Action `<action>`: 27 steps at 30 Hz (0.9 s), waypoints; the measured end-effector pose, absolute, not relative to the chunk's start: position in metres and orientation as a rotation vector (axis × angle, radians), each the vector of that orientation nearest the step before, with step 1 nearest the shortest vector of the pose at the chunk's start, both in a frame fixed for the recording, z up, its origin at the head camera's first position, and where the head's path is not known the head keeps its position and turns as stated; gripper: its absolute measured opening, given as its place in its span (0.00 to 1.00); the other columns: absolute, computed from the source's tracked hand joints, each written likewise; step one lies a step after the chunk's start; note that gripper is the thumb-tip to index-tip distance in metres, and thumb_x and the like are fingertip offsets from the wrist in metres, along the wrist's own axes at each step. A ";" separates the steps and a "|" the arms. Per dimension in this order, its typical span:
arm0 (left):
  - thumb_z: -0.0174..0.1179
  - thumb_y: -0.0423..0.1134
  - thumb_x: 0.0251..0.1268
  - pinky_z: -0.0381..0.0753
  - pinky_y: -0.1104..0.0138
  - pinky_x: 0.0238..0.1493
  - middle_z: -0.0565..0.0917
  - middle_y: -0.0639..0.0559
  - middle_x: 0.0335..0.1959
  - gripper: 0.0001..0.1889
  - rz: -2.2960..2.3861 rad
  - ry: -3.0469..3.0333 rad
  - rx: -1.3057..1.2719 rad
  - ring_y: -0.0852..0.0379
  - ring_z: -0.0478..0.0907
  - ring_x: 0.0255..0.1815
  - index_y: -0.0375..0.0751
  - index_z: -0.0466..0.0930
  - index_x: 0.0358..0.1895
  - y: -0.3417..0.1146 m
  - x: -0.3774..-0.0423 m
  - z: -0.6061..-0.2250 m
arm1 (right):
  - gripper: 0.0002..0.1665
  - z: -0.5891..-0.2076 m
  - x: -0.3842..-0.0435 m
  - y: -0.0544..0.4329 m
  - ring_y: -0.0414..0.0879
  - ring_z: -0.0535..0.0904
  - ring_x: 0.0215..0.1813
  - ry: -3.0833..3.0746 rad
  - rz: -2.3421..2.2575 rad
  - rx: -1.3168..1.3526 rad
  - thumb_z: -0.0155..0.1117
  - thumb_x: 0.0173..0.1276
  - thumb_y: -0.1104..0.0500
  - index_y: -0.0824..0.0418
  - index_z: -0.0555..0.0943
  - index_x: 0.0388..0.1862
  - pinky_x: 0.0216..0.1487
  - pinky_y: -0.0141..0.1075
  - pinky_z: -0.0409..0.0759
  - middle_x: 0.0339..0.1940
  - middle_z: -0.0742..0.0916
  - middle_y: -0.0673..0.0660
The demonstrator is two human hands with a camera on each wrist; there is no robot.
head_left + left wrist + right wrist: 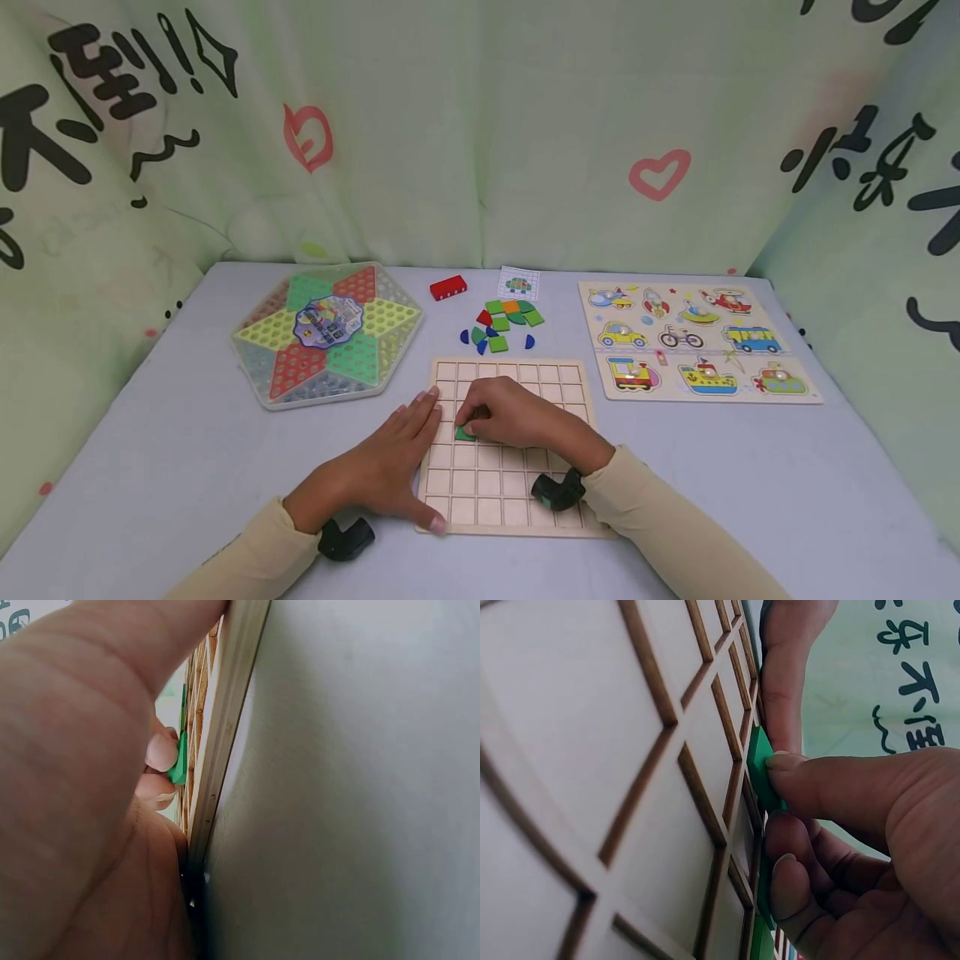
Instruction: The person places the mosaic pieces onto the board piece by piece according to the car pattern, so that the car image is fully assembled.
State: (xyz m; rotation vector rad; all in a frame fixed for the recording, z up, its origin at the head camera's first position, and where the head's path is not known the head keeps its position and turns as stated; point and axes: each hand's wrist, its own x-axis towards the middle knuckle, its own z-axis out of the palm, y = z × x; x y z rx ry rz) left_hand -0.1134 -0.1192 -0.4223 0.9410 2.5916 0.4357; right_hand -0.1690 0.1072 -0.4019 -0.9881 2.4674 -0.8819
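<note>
A wooden grid board [480, 483] lies on the table in front of me. My right hand [517, 412] is over its left-middle squares and pinches a green tile [759, 769] between thumb and fingers, right at the grid. More green [762, 941] shows below those fingertips in the right wrist view. My left hand [393, 458] rests along the board's left edge, fingers stretched out and thumb at the near left corner. In the left wrist view the held green tile [180, 759] stands close over the board's ridges, partly hidden by the fingers.
Behind the board lie loose green, orange, red and blue pieces [498, 343], a pattern card [519, 283] and a red block [448, 287]. A hexagonal marble game board [390, 367] sits at the left, a vehicle picture puzzle [705, 317] at the right. Curtains surround the table.
</note>
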 end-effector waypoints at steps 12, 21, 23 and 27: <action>0.64 0.78 0.39 0.41 0.50 0.73 0.32 0.41 0.79 0.72 0.444 2.584 0.930 0.46 0.30 0.78 0.32 0.39 0.77 -0.119 -0.113 -0.422 | 0.08 -0.399 -0.169 0.108 0.39 0.77 0.41 2.458 -0.855 -0.986 0.65 0.66 0.68 0.57 0.88 0.37 0.46 0.33 0.77 0.36 0.84 0.46; 0.64 0.78 0.38 0.40 0.50 0.74 0.33 0.41 0.79 0.72 0.431 2.589 0.921 0.47 0.30 0.78 0.32 0.40 0.77 -0.118 -0.113 -0.422 | 0.08 -0.394 -0.175 0.119 0.40 0.76 0.42 2.492 -0.973 -0.871 0.66 0.67 0.64 0.53 0.88 0.38 0.45 0.35 0.77 0.35 0.83 0.41; 0.64 0.78 0.38 0.40 0.51 0.74 0.33 0.41 0.79 0.72 0.426 2.593 0.923 0.47 0.30 0.78 0.32 0.40 0.77 -0.117 -0.113 -0.422 | 0.08 -0.394 -0.178 0.122 0.41 0.77 0.41 2.496 -1.003 -0.853 0.66 0.67 0.65 0.54 0.88 0.39 0.44 0.35 0.78 0.36 0.84 0.43; 0.64 0.78 0.37 0.40 0.51 0.74 0.32 0.41 0.79 0.72 0.426 2.588 0.915 0.48 0.29 0.78 0.32 0.39 0.77 -0.117 -0.113 -0.421 | 0.07 -0.398 -0.184 0.127 0.42 0.77 0.42 2.495 -1.022 -0.816 0.66 0.67 0.64 0.55 0.88 0.41 0.44 0.34 0.78 0.38 0.85 0.44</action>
